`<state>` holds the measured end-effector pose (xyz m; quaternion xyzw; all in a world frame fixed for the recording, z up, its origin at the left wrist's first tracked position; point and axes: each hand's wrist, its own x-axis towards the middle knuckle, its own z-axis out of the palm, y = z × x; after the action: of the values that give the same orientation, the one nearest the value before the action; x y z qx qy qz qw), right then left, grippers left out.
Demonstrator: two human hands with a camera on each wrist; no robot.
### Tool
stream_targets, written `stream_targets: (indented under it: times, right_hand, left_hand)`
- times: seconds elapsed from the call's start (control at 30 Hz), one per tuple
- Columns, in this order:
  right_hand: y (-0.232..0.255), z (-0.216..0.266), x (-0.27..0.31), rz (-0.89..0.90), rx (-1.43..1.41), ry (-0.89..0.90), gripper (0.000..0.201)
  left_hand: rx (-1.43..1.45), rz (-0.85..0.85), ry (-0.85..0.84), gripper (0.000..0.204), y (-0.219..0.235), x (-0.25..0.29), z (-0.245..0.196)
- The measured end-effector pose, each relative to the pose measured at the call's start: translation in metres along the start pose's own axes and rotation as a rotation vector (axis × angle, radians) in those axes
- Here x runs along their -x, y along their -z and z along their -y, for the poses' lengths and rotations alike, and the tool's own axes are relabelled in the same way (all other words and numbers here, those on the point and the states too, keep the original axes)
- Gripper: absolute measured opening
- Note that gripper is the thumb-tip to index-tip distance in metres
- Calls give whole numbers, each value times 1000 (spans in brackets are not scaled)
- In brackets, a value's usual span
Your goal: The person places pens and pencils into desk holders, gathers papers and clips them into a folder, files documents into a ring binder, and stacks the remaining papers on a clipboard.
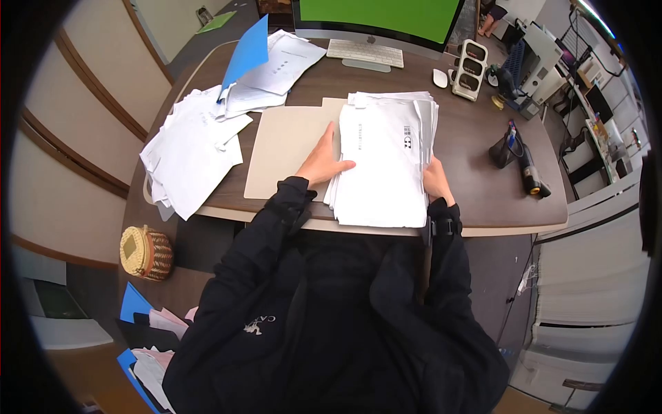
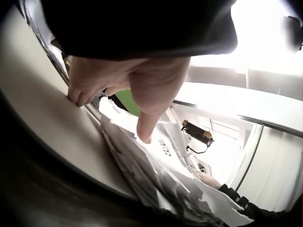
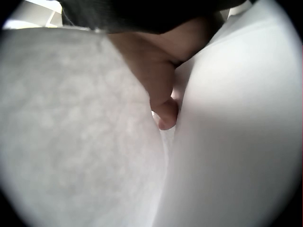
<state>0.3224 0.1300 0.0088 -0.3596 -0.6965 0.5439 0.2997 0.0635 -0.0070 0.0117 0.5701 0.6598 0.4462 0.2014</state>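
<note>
A thick stack of printed paper (image 1: 383,159) lies at the desk's front edge, its sheets uneven along the sides. Beneath its left side shows a flat beige folder (image 1: 279,148). My left hand (image 1: 322,159) is at the stack's left side, fingers straight along the edge, the thumb laid over the top sheet. In the left wrist view those fingertips (image 2: 78,98) reach down to the beige surface. On the stack's right side, my right hand (image 1: 436,181) grips the edge, its fingers mostly hidden. The right wrist view has its thumb (image 3: 165,113) between two sheets.
Loose papers (image 1: 200,148) spread on the left, with a blue folder (image 1: 247,55) standing above more sheets. A keyboard (image 1: 365,54), monitor (image 1: 379,17) and mouse (image 1: 440,79) are at the back. A pen holder (image 1: 507,148) stands right. A woven basket (image 1: 146,253) sits lower left.
</note>
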Motion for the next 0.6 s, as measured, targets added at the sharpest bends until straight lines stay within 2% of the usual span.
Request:
stream_targets:
  times: [0.03, 0.07, 0.13, 0.23, 0.3, 0.33, 0.37, 0.4, 0.43, 0.53, 0.6]
  right_hand:
    - [-2, 7, 2, 6, 3, 2, 32]
    - [-6, 14, 5, 48, -59, 17, 32]
    - [-13, 18, 7, 88, -122, 26, 33]
    - [-26, 29, -1, 156, -125, 58, 36]
    - [-36, 58, -2, -48, -443, -88, 40]
    - [-38, 70, 0, -59, -445, 7, 43]
    - [-39, 85, 3, -58, -445, 8, 43]
    - [-40, 102, 5, -40, -195, 210, 43]
    - [-41, 116, 6, -22, 58, 408, 43]
    - [-46, 125, 1, -38, -40, 378, 41]
    - [-47, 120, 1, -36, -48, 341, 38]
  left_hand:
    - [83, -59, 88, 91, -1, 1, 1]
    - [86, -63, 91, 91, -1, 0, 2]
    - [567, -75, 194, 82, 9, 0, -25]
    - [532, -142, 120, 71, 17, -7, -24]
    - [527, -198, 82, 64, 28, -11, -31]
    - [409, -278, -20, 62, 36, -13, -39]
    - [290, -355, -120, 61, 44, -16, -48]
    - [331, -386, -210, 62, 52, -19, -56]
    - [332, -383, -210, 62, 59, -20, -66]
    - [390, -431, -204, 69, 79, -17, -92]
    - [315, -410, -166, 68, 80, -15, -82]
